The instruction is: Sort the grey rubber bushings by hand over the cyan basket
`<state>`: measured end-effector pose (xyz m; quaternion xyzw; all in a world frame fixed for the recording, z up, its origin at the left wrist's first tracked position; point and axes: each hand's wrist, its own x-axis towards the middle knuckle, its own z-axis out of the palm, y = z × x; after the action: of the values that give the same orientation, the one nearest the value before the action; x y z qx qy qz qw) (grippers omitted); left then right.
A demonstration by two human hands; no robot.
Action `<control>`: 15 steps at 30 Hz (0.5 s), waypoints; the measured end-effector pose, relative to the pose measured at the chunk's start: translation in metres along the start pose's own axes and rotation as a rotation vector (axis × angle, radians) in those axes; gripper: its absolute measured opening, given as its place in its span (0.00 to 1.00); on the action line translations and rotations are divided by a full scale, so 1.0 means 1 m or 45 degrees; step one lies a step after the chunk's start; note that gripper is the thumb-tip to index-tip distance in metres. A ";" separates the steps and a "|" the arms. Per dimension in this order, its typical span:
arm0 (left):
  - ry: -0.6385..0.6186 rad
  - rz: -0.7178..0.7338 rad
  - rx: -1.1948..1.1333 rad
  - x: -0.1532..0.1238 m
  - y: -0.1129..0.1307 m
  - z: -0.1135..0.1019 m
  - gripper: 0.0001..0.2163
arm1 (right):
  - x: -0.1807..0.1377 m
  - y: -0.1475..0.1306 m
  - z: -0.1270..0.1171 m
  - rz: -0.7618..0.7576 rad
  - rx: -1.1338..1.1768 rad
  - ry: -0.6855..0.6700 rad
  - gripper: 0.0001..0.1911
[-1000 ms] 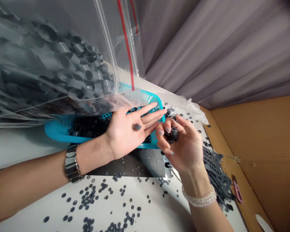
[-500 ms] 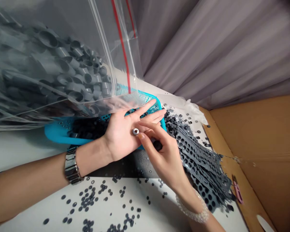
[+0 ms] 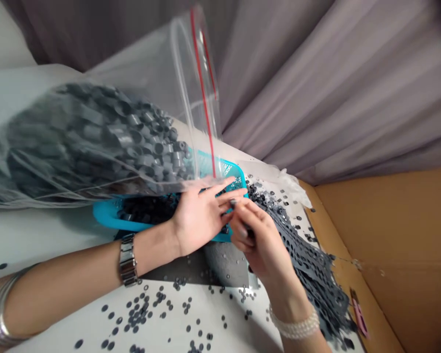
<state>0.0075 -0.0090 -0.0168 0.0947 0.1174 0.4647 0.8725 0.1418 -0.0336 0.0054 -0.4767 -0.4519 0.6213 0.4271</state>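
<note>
Far left: silver bangles [image 3: 2, 314] on the forearm, a metal-link watch [image 3: 128, 260] nearer the wrist. Above the arm, a clear zip bag [image 3: 143, 63] bulging with grey tubular pieces [image 3: 132, 135]. Dark discs [image 3: 139, 311] scattered on the white bench [image 3: 69, 299]. Blue basket [image 3: 103, 215] with dark pieces inside, partly behind the left hand [image 3: 198, 215], which is spread, palm up, at the bag's lower edge. Right hand [image 3: 260, 230] at its fingertips, fingers curled around a dark piece [image 3: 249, 232], mostly hidden; small grey spot at the tips, pinched part or nail, cannot tell. Pearl-like bracelet [image 3: 294, 326] below. Right again: perforated strips [image 3: 308, 264] heaped on the bench, then a pink-handled tool [image 3: 359, 314] on brown cardboard [image 3: 400, 230].
</note>
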 end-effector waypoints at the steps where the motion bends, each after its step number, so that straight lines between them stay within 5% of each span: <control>1: -0.005 0.025 -0.038 0.002 -0.001 -0.001 0.27 | 0.005 -0.005 -0.006 0.060 0.184 0.005 0.07; 7: 0.021 0.044 -0.095 0.008 -0.005 -0.004 0.27 | 0.056 -0.050 -0.019 -0.198 0.409 0.230 0.08; 11: 0.018 0.048 -0.098 0.011 -0.006 -0.007 0.26 | 0.073 -0.075 0.031 -0.391 0.136 0.160 0.15; 15: 0.109 0.033 -0.104 0.019 -0.009 -0.010 0.24 | 0.063 -0.090 0.085 -0.582 -0.585 -0.055 0.25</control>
<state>0.0212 0.0023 -0.0312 0.0406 0.1342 0.4839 0.8638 0.0564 0.0344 0.0909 -0.4338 -0.6846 0.4010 0.4271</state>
